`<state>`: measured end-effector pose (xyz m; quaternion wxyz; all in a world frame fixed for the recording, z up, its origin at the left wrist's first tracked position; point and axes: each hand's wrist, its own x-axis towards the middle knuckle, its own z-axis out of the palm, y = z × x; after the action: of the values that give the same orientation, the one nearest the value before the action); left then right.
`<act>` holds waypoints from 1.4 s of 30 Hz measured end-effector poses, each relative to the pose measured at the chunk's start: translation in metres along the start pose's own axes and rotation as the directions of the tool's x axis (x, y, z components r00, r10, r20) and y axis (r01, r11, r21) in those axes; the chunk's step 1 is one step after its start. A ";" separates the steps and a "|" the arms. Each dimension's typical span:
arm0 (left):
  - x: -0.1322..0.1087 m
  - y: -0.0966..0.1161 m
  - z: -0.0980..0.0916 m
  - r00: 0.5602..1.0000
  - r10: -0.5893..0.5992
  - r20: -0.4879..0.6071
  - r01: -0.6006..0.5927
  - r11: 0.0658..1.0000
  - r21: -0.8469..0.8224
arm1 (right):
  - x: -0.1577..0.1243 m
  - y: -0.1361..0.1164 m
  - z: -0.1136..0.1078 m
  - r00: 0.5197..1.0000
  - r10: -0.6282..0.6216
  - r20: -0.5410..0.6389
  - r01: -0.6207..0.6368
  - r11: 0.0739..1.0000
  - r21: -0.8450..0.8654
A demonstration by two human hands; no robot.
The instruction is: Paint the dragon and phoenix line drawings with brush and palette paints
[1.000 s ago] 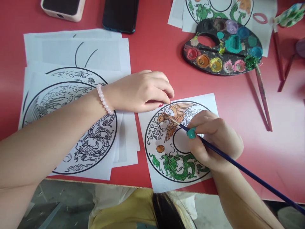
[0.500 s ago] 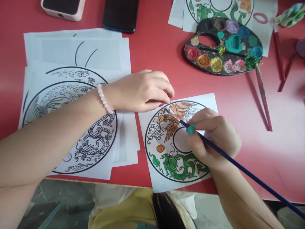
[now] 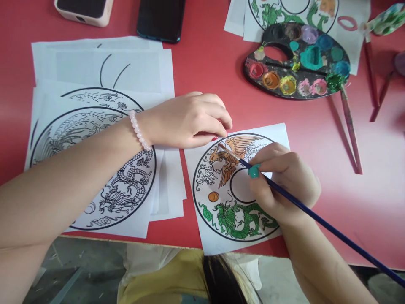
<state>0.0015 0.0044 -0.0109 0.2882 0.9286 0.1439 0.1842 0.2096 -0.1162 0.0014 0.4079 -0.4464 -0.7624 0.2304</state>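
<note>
My right hand [image 3: 281, 181] is closed round a blue-handled paintbrush [image 3: 294, 200]. The brush tip is at the head of an orange bird on a sheet of paper [image 3: 207, 234] with a round printed design. A green dragon [image 3: 237, 221] and a small orange ball [image 3: 213, 196] are coloured in the same ring; some outlines near the bird are white. My left hand [image 3: 193, 120] rests palm down, fingers loosely bent and holding nothing, with its thumb at the sheet's upper left edge. A pink bead bracelet [image 3: 138, 131] circles that wrist.
Uncoloured printed sheets [image 3: 126, 219] lie under my left forearm. A paint palette [image 3: 268, 59] stands at the upper right, a brush [image 3: 351, 131] leaning on its green well. Two phones, one black [image 3: 160, 19], one pale-cased [image 3: 84, 12], lie at the back of the red table [image 3: 202, 67].
Almost nothing differs. The brush tip stays at the bird's head, my left hand keeps its place, and the whole view has shifted very slightly.
</note>
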 end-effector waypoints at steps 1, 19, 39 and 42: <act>0.000 0.000 0.000 1.000 0.000 0.000 0.000 1.000 -0.001 | 0.000 0.000 0.000 1.000 0.010 -0.001 -0.010 1.000 -0.003; -0.001 -0.001 0.001 1.000 0.002 0.021 -0.002 1.000 0.007 | -0.002 0.001 -0.002 0.998 0.047 -0.040 -0.048 0.998 -0.030; 0.000 -0.001 0.000 0.999 0.026 0.019 -0.027 0.999 0.039 | -0.004 0.003 -0.003 0.998 0.030 -0.049 -0.029 0.999 0.018; 0.000 -0.001 0.000 1.000 0.014 0.024 -0.014 0.999 0.032 | -0.005 0.003 -0.003 0.996 0.026 -0.083 -0.024 0.999 0.031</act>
<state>0.0016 0.0048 -0.0116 0.2737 0.9362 0.1369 0.1730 0.2154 -0.1192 -0.0014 0.4434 -0.4590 -0.7353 0.2282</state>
